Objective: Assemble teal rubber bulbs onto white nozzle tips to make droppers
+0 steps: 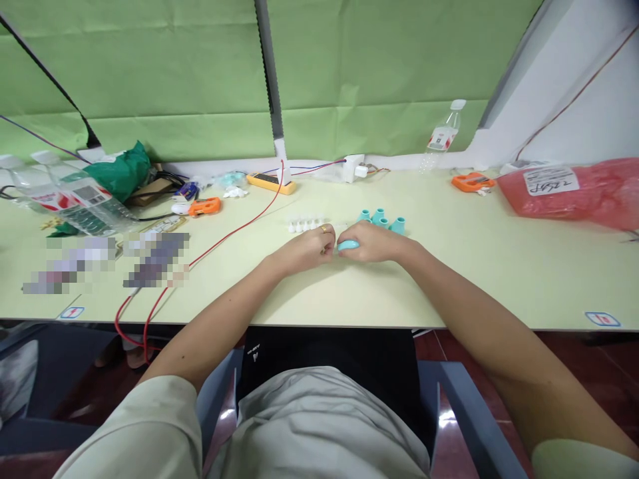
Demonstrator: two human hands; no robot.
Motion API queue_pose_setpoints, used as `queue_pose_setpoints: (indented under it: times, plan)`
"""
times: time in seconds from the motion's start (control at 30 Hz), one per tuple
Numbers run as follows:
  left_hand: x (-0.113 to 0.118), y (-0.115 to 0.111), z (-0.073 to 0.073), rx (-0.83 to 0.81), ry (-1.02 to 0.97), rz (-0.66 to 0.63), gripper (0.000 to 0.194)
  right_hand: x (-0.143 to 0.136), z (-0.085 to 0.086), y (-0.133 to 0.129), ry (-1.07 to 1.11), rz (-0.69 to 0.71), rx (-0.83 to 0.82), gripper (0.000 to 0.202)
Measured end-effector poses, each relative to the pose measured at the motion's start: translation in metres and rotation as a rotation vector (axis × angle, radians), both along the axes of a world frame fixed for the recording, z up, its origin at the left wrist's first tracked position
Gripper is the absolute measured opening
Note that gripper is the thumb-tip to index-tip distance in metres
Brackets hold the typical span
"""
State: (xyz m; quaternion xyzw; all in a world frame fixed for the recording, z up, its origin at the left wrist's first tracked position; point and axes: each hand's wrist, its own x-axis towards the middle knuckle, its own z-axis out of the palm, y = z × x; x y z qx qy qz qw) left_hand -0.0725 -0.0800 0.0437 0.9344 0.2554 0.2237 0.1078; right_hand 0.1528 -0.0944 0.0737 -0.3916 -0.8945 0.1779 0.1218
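Close together over the middle of the table [299, 299], my two hands almost meet. My right hand [372, 241] is closed around a rounded light-blue plastic piece [348, 245], part of which the fingers hide. My left hand [312, 247], a ring on one finger, is curled with its fingertips pinched; whatever it grips is too small or hidden to make out. Just beyond the left hand stands a row of small white plastic pieces [305, 224]. Behind the right hand are several turquoise funnel-shaped pieces [398, 225], standing upright.
Water bottles [90, 199], a green bag [122, 174] and an orange-handled tool [204, 207] lie left. A yellow multimeter [271, 183] rests at the back, near a red cable [234, 231]. Rightward are another bottle [442, 138], an orange tool [472, 181] and a red bag [559, 193].
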Motion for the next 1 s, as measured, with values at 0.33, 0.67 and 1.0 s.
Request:
queue_pose_setpoints:
  times: [0.33, 0.67, 1.0]
  plan:
    - [-0.005, -0.001, 0.016, -0.074, -0.229, -0.057, 0.022, 0.001, 0.011, -0.004, -0.006, -0.092, 0.0, 0.018]
    - [0.0, -0.005, 0.013, -0.142, -0.185, -0.043, 0.017, 0.0, 0.005, -0.001, -0.114, -0.091, 0.08, 0.02]
    - [0.001, -0.005, 0.007, -0.177, -0.141, 0.046, 0.014, -0.005, 0.001, -0.002, -0.172, -0.083, 0.129, 0.02]
